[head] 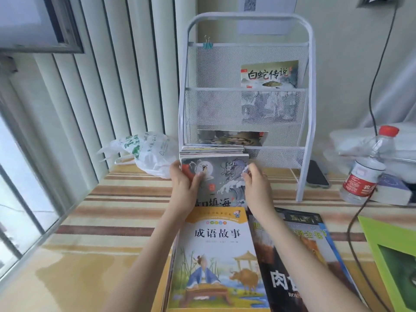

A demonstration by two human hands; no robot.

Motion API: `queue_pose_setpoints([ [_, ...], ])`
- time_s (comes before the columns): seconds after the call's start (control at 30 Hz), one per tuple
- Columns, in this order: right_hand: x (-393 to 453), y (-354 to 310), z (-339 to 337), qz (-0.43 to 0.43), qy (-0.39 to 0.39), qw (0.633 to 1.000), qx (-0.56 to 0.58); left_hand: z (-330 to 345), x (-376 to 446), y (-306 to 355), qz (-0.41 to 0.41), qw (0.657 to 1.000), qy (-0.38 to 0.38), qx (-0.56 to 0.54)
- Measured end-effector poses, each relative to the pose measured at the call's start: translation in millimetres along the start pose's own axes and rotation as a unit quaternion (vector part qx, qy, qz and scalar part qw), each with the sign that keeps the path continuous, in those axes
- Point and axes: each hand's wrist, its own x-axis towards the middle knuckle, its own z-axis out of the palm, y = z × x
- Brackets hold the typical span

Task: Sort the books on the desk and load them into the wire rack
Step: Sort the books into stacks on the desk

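Note:
A white wire rack (307, 109) stands at the back of the desk. Its upper pocket holds a green-titled book (269, 74); a dark book (231, 137) shows in the lower pocket. In front of the rack, a stack of thin grey-covered books (222, 176) is tilted up off the desk. My left hand (183, 181) grips its left edge, thumb on the cover. My right hand (256, 183) holds its right edge. Nearer to me lie a yellow-and-white storybook (216, 255) on a pile and dark animal books (292, 266) beside it.
A white plastic bag (148, 152) lies left of the rack. A phone (316, 174), a water bottle (367, 167) and a black cable (351, 233) sit to the right. A green book (394, 255) lies at the right edge. Window blinds stand along the left.

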Motion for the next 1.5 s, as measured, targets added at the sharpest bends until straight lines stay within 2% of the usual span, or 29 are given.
queue_pose_setpoints([
  [0.13, 1, 3, -15, -0.016, -0.086, 0.994, -0.065, 7, 1, -1, 0.007, 1.0, -0.006, -0.003],
  [0.2, -1, 4, -23, -0.019, -0.1, 0.99, -0.097, 7, 2, 0, 0.016, 1.0, 0.009, 0.011],
  [0.33, -32, 19, -44, 0.025, -0.066, 0.995, -0.065, 14, -3, 20, 0.002, 0.996, 0.042, 0.077],
  [0.43, -64, 38, -63, 0.072, -0.056, 0.994, -0.052, 33, -19, 44, 0.054, 0.98, 0.019, 0.189],
  [0.57, -99, 63, -102, 0.13, -0.009, 0.991, -0.025, 66, -42, 78, 0.043, 0.967, 0.101, 0.229],
  [0.63, -112, 74, -129, 0.149, 0.002, 0.988, -0.027, 80, -48, 80, 0.016, 0.959, 0.082, 0.27],
  [0.7, -125, 89, -159, 0.165, 0.019, 0.984, -0.065, 92, -56, 70, 0.004, 0.953, 0.031, 0.302],
  [0.77, -139, 108, -191, 0.212, 0.05, 0.966, -0.137, 98, -62, 56, -0.022, 0.945, -0.015, 0.325],
  [0.83, -155, 127, -220, 0.315, 0.068, 0.924, -0.205, 98, -64, 44, -0.052, 0.937, -0.03, 0.344],
  [0.9, -169, 141, -240, 0.409, 0.061, 0.883, -0.22, 98, -61, 39, -0.062, 0.935, -0.029, 0.349],
  [0.97, -179, 147, -248, 0.451, 0.045, 0.858, -0.241, 100, -60, 38, -0.054, 0.935, -0.029, 0.35],
  [1.13, -174, 147, -259, 0.461, 0.03, 0.834, -0.301, 103, -62, 33, -0.037, 0.928, -0.02, 0.371],
  [1.23, -166, 149, -265, 0.473, 0.025, 0.834, -0.284, 103, -62, 34, -0.026, 0.923, -0.028, 0.382],
  [1.4, -157, 157, -267, 0.499, 0.114, 0.833, -0.209, 101, -65, 41, -0.025, 0.918, -0.047, 0.392],
  [1.5, -153, 159, -268, 0.524, 0.112, 0.821, -0.195, 100, -65, 41, -0.032, 0.921, -0.054, 0.386],
])
